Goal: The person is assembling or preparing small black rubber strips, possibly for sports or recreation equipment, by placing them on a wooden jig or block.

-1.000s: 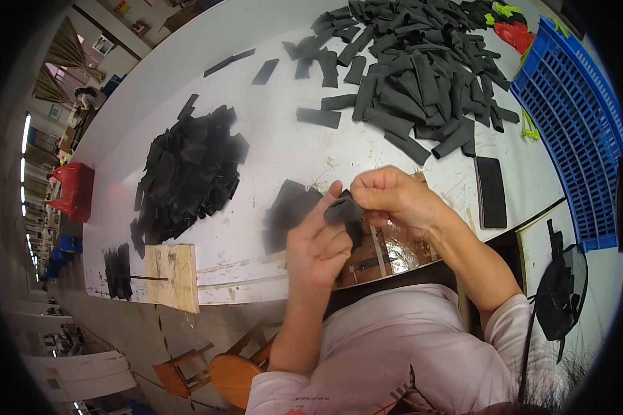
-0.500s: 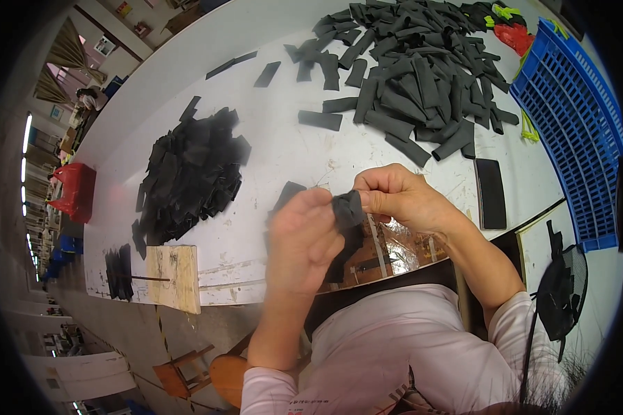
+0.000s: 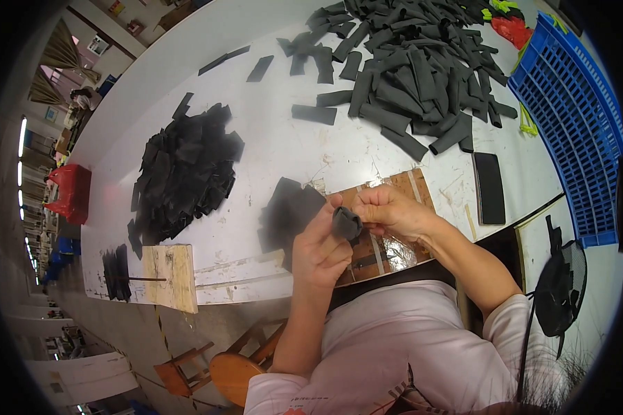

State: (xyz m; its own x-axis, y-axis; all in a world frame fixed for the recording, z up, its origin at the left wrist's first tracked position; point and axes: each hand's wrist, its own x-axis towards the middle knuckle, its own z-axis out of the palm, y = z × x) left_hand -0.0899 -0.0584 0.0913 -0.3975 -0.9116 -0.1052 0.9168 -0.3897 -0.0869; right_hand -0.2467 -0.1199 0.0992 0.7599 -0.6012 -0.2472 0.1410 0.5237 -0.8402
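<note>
Both hands meet over the near edge of the white table, around a dark grey fabric tube (image 3: 346, 223) whose open end faces up. My left hand (image 3: 320, 256) is closed on the tube's left side, thumb and fingertips pinching it. From the right, my right hand (image 3: 393, 214) pinches the tube's rim between thumb and fingers. Behind my left hand lies a small stack of dark fabric pieces (image 3: 287, 211), partly covered and blurred. A brown board with a shiny taped surface (image 3: 412, 197) lies beneath my right hand.
A heap of grey fabric tubes (image 3: 415, 83) spreads across the far right, and a pile of flat black pieces (image 3: 183, 173) lies left. A blue plastic crate (image 3: 567, 131) and a black phone (image 3: 489, 188) stand at right. A wooden block (image 3: 169, 278) sits at the near left edge.
My left hand has shifted slightly right and turned, and the tube's opening now shows upward. More of the brown board and the fabric stack behind is uncovered.
</note>
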